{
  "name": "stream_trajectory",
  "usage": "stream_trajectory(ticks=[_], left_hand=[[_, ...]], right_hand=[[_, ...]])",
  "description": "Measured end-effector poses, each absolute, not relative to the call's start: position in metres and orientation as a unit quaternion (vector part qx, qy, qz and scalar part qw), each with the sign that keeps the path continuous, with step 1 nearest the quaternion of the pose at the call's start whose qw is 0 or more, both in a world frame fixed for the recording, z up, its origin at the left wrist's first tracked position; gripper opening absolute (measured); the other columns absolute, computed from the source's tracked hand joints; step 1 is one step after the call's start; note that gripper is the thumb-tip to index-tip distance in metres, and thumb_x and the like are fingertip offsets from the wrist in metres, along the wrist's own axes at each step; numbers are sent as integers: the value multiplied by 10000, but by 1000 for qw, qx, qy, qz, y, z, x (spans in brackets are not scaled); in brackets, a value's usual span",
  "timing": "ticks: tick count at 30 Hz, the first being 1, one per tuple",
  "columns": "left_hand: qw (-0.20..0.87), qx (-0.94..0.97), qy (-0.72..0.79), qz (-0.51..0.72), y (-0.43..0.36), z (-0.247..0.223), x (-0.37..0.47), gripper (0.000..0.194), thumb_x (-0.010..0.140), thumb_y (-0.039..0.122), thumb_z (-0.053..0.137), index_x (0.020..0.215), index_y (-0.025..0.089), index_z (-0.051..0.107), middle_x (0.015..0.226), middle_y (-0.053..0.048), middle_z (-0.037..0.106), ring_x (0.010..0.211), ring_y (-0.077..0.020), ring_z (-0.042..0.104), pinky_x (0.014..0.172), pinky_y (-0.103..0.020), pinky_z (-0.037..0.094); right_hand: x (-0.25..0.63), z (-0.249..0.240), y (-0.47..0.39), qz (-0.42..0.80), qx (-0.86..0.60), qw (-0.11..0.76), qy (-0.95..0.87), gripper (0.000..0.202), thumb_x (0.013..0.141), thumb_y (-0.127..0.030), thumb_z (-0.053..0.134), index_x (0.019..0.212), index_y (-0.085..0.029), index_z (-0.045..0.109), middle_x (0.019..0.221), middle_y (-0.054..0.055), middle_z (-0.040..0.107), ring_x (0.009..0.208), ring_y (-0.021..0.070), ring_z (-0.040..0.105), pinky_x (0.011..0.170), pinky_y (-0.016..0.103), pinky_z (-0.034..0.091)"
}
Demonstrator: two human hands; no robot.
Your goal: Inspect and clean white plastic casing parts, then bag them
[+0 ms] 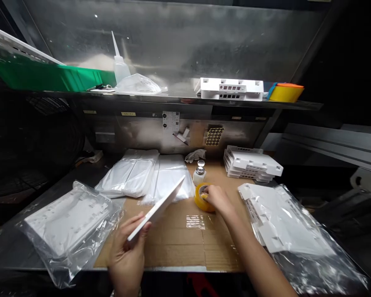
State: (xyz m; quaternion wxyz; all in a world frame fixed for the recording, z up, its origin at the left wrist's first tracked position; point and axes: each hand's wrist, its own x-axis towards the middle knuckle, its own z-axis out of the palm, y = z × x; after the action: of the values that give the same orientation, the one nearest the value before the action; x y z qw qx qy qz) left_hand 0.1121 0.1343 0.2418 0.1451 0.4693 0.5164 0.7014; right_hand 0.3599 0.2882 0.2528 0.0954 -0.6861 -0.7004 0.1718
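Workbench seen from the head camera, with the sheet of corrugated cardboard (179, 243) on the bench as the reference. Left hand (126, 251): at the cardboard's near edge, fingers curled around the lower end of a thin white panel (157, 208), which is held edge-on and tilted, its far end rising over the cardboard's middle. Right hand (218, 200): over the far right part of the cardboard, fingers closed on a roll of yellow tape (203, 197) that rests on the cardboard; the fingertips lie on the roll's top rim. Just beyond the roll stands a small white bottle with a metal cap (199, 173). Left of the cardboard, partly overlapping its corner, lies a white moulded part inside a clear plastic bag (68, 222). At the cardboard's far left are flat bagged white panels (132, 175). Right of the cardboard, a second white moulded part (275, 218) lies on an opened clear bag. Beyond the cardboard's far right corner sits a stack of white trays (252, 165). On the shelf above: a squeeze bottle with a long nozzle (120, 66), a green bin (49, 78), and more white trays (231, 88).
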Motion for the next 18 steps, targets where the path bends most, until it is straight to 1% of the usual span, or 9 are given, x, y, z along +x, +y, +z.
stream_trajectory(ticks=[1, 3, 5, 7, 9, 12, 14, 17, 18], left_hand=[[170, 483, 522, 682, 136, 238, 113, 135, 831, 286, 800, 954, 258, 753, 1145, -32, 722, 1122, -225, 661, 1024, -312, 512], [236, 483, 542, 647, 139, 228, 112, 236, 835, 366, 788, 1045, 264, 753, 1266, -66, 704, 1207, -261, 647, 1007, -327, 536], [285, 494, 561, 599, 141, 218, 109, 364, 841, 430, 769, 1176, 290, 741, 1337, -83, 693, 1253, -294, 635, 1040, -377, 533], [286, 539, 568, 553, 144, 208, 106, 392, 849, 445, 754, 1221, 322, 740, 1325, -77, 711, 1262, -318, 635, 1091, -433, 503], [265, 575, 559, 536, 146, 202, 106, 333, 859, 423, 745, 1182, 342, 764, 1256, -65, 748, 1210, -321, 671, 1094, -447, 503], [239, 573, 535, 573, 150, 199, 114, 261, 879, 352, 736, 1136, 357, 781, 1181, -41, 779, 1141, -297, 710, 1137, -452, 462], [223, 564, 522, 599, 151, 199, 121, 245, 883, 309, 734, 1117, 362, 785, 1151, -27, 788, 1123, -280, 718, 1146, -436, 450], [224, 576, 509, 599, 151, 197, 125, 257, 867, 274, 750, 1109, 351, 787, 1122, -29, 794, 1066, -273, 736, 1013, -375, 550], [233, 585, 505, 590, 151, 196, 124, 265, 868, 268, 745, 1119, 343, 784, 1133, -36, 790, 1068, -278, 734, 986, -368, 564]], right_hand=[[355, 250, 295, 170, -688, 67, -702, 189, 951, -323, 684, 1042, -160, 713, 1091, 64, 743, 1021, 203, 709, 949, 440, 573], [349, 245, 301, 160, -690, 33, -705, 212, 958, -352, 678, 1032, -154, 700, 1078, 59, 728, 1004, 195, 700, 929, 428, 576], [350, 245, 299, 145, -686, 29, -712, 225, 969, -364, 660, 1042, -154, 696, 1062, 56, 724, 985, 192, 698, 920, 423, 574], [355, 253, 296, 128, -680, 46, -721, 247, 989, -375, 624, 1102, -164, 689, 1050, 53, 725, 952, 188, 699, 903, 415, 573], [362, 267, 298, 104, -670, 77, -731, 279, 1022, -355, 563, 1228, -191, 653, 1096, 52, 722, 960, 187, 698, 893, 402, 568], [370, 290, 314, 57, -656, 113, -744, 332, 1048, -283, 493, 1362, -231, 585, 1233, 64, 686, 1085, 201, 669, 953, 406, 541], [371, 299, 332, 30, -653, 113, -748, 344, 1038, -280, 519, 1370, -215, 581, 1279, 82, 663, 1140, 219, 649, 996, 436, 526], [365, 304, 356, 8, -650, 83, -755, 315, 1004, -316, 600, 1283, -172, 627, 1252, 91, 673, 1118, 227, 662, 988, 462, 544], [362, 305, 361, 4, -648, 71, -758, 287, 996, -322, 616, 1235, -165, 648, 1233, 87, 681, 1105, 223, 667, 977, 459, 553]])
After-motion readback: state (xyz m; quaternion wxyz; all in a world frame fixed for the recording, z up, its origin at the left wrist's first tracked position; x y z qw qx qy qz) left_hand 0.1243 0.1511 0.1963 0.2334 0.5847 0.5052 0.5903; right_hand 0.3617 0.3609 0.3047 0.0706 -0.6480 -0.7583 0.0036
